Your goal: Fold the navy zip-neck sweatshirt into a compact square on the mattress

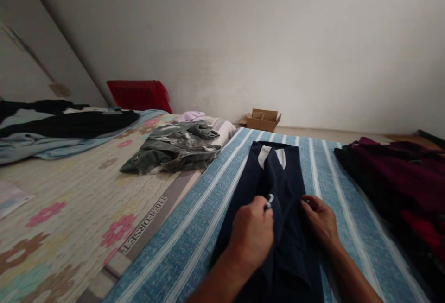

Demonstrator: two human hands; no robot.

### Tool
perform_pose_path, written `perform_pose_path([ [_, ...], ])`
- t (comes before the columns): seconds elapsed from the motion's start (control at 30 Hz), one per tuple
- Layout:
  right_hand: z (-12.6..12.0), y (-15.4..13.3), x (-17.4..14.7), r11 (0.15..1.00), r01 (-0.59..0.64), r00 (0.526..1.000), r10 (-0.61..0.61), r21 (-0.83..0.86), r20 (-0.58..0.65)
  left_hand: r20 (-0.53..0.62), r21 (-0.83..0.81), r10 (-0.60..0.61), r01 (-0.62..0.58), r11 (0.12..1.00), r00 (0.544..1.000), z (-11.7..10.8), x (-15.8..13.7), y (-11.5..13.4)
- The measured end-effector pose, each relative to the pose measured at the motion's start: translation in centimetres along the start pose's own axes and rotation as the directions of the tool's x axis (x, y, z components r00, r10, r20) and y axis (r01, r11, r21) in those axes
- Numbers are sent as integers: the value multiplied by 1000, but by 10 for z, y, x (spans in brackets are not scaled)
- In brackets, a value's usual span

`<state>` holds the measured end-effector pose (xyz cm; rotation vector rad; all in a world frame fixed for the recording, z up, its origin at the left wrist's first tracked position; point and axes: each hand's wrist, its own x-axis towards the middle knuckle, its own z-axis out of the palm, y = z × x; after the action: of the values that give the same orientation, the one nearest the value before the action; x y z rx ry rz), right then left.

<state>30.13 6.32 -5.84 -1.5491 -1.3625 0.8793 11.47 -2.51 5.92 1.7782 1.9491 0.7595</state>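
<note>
Garment of smooth, matt cloth

Your left hand covers some of the garment, which the bottom edge crops. At right, you see the pile cut off.

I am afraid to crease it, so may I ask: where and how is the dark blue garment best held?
I would pinch the dark blue garment by both corners of its far end, coming from the left and right sides. It lies lengthwise on the striped sheet, and those corners, outside the white patches, are uncovered.
</note>
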Motion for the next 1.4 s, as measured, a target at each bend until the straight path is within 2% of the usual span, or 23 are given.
perform_pose_path([
  [0.07,1,-2,1,1000,19,1000,-19,-5,-1,-50,-111,-111,105,988,993,-12,1,-30],
  [0.17,3,-6,2,998,43,999,-43,-38,5,63,-292,-279,285,913,958,-17,2,-69],
  [0.23,3,-8,3,997,54,999,-54,-59,-3,112,-251,-346,364,897,931,-17,2,-85],
  [0.3,3,-9,3,997,60,998,-60,-52,-7,72,-68,-353,358,931,933,-17,1,-90],
  [0.37,3,-11,3,997,70,998,-70,-27,2,-4,175,-271,268,947,962,-20,2,-83],
  [0.43,4,-14,2,997,80,997,-79,-21,6,-33,339,-125,129,932,992,-27,5,-67],
  [0.53,6,-21,-1,992,101,995,-100,-80,13,24,382,72,-75,921,997,-34,21,-30],
  [0.6,8,-25,-4,986,113,994,-110,-126,30,124,355,189,-221,908,974,-29,41,-3],
  [0.63,9,-27,-5,983,115,993,-110,-146,41,196,342,252,-307,888,948,-22,54,9],
  [0.7,10,-30,-6,974,108,993,-97,-198,61,340,344,279,-395,852,898,-2,81,30],
  [0.77,11,-32,-5,957,93,994,-76,-273,72,427,402,219,-401,824,877,24,106,45],
  [0.87,8,-34,-3,930,63,994,-27,-362,102,462,452,141,-370,812,876,59,132,56],
  [0.97,6,-36,-3,912,44,986,27,-409,167,493,465,114,-372,804,863,78,145,60],
  [1.13,8,-41,-9,899,46,978,49,-435,204,522,484,78,-370,793,850,82,157,60],
  [1.4,25,-48,-13,993,-17,973,44,-120,227,421,401,117,-301,865,899,83,156,36],
])
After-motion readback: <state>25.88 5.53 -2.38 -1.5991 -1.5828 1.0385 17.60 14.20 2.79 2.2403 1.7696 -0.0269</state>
